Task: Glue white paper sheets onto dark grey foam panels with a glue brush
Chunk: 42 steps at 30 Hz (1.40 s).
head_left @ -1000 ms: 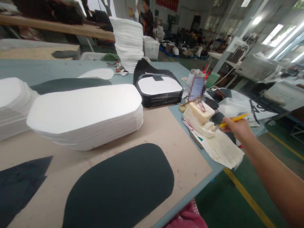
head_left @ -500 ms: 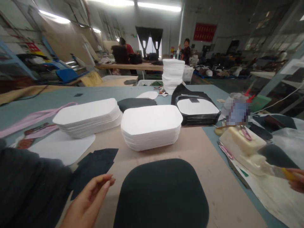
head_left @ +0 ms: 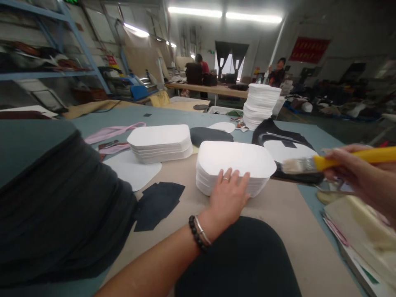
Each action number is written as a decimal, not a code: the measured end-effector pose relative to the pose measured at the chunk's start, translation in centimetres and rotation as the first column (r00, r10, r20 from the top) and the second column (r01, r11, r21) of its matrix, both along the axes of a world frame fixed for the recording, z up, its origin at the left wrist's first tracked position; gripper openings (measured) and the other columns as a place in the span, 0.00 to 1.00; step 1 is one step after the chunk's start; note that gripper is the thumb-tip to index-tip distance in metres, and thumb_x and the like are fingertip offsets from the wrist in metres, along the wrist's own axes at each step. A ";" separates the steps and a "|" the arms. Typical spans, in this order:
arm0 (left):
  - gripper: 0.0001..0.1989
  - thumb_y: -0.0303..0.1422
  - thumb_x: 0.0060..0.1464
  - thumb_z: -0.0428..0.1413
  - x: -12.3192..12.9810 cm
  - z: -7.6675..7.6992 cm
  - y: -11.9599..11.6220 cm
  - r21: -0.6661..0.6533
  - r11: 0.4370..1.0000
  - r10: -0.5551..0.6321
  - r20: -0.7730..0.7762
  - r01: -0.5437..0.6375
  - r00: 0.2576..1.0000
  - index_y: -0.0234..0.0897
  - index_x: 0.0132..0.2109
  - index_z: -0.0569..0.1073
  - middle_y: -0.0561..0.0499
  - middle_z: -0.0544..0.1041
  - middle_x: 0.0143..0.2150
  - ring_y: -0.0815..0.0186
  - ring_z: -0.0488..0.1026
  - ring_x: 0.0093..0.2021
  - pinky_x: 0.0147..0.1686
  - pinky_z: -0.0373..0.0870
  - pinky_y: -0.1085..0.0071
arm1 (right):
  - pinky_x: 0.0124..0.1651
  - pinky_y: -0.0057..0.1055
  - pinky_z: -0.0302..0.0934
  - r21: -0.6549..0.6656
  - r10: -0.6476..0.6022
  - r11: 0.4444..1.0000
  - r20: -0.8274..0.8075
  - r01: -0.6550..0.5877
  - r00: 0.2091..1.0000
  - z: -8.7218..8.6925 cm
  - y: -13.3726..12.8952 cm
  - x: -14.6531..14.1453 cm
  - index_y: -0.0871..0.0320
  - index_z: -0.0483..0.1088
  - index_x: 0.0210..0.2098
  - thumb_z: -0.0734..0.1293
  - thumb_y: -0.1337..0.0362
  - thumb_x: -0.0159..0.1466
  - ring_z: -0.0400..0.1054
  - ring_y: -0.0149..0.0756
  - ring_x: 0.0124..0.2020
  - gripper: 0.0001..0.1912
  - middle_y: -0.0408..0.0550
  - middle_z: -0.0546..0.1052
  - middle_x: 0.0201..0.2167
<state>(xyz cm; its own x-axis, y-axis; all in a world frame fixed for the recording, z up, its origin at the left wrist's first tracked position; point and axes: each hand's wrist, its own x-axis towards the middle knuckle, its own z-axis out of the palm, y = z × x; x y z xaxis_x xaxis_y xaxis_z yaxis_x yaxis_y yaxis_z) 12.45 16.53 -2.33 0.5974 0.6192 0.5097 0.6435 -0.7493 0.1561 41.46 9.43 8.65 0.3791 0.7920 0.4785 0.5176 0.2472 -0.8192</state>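
My left hand (head_left: 229, 194) rests on the near side of a stack of white octagonal sheets (head_left: 236, 159), fingers apart and fingertips on the top edge. In my right hand (head_left: 349, 165) is a paintbrush (head_left: 328, 161) with a yellow handle and pale bristles, held level to the right of that stack. A dark green rounded panel (head_left: 244, 264) lies under my left forearm. To its left is a pile of small black fabric pieces (head_left: 159, 204). A second white stack (head_left: 161, 142) sits further left.
A tall pile of dark panels (head_left: 62, 206) fills the left. Behind stand a tall white stack (head_left: 261, 105) and black pieces with a white sheet (head_left: 289, 150) on top. A cream container (head_left: 359, 222) is at the right edge. Two people are in the background.
My left hand has reached forward onto the middle white stack. My right hand has raised the paintbrush from beside the cream container towards the stack. The view has turned left.
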 end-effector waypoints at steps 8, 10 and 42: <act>0.30 0.44 0.64 0.55 1.5 -2.0 -0.1 0.132 0.981 0.165 -0.165 -0.144 0.973 0.36 0.69 0.63 0.35 0.65 0.68 0.38 0.62 0.68 0.65 0.60 0.36 | 0.25 0.25 0.66 -0.329 0.663 0.699 -0.034 -0.635 0.748 1.2 11.8 -17.1 0.62 0.77 0.35 0.77 0.46 0.57 0.69 0.30 0.22 0.23 0.45 0.75 0.21; 0.31 0.44 0.65 0.55 1.6 -2.1 -0.2 0.178 0.971 0.188 -0.174 -0.157 0.967 0.36 0.69 0.63 0.36 0.66 0.67 0.39 0.63 0.67 0.64 0.62 0.38 | 0.24 0.25 0.65 -0.402 0.698 0.645 -0.038 -0.650 0.715 1.2 12.4 -18.4 0.62 0.77 0.34 0.77 0.48 0.57 0.69 0.30 0.22 0.22 0.46 0.75 0.21; 0.24 0.37 0.67 0.51 0.9 -2.2 -0.2 0.256 0.953 0.194 -0.095 -0.164 0.976 0.36 0.67 0.67 0.41 0.71 0.65 0.42 0.67 0.65 0.61 0.69 0.41 | 0.37 0.26 0.69 -0.514 0.541 0.728 0.025 -0.454 0.841 2.8 26.3 -9.1 0.66 0.78 0.39 0.75 0.71 0.60 0.72 0.33 0.36 0.07 0.55 0.81 0.40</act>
